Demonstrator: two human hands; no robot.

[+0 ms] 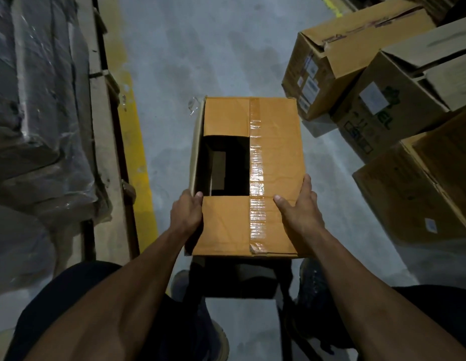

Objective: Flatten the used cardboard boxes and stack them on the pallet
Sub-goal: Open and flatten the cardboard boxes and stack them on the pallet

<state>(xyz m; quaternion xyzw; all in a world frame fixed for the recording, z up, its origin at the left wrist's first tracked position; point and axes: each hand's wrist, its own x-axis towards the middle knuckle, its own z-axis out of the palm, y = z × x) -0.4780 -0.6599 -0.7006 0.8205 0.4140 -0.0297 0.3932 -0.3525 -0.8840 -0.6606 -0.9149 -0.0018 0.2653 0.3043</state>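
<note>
Brown cardboard made up the box (248, 175) I was looking down on. It was a long box shape, held up above the grey floor (174, 61), right in front of my legs. Its long side ran straight away from me, from near to far. The top face looked up at the camera.

A strip of shiny clear tape (256, 178) ran down the top along the long way. It looked wrinkly and caught the light. Left of the tape, a flap was missing in the middle, so there was a dark square hole (222, 165). Inside was too dark to tell much.

My left hand (187, 213) held the near left corner. The thumb lay over the top edge and the other fingers were hidden down the side. My right hand (300, 204) held the near right side. Its fingers were straight and pressed on the edge, with the thumb spread flat on top.

On the right stood more cardboard boxes (383, 87) with open flaps and white stickers. On the left a yellow line (135, 152) was painted on the floor, next to a wooden pallet (106, 142) holding bundles wrapped in crinkly plastic (36, 100).
</note>
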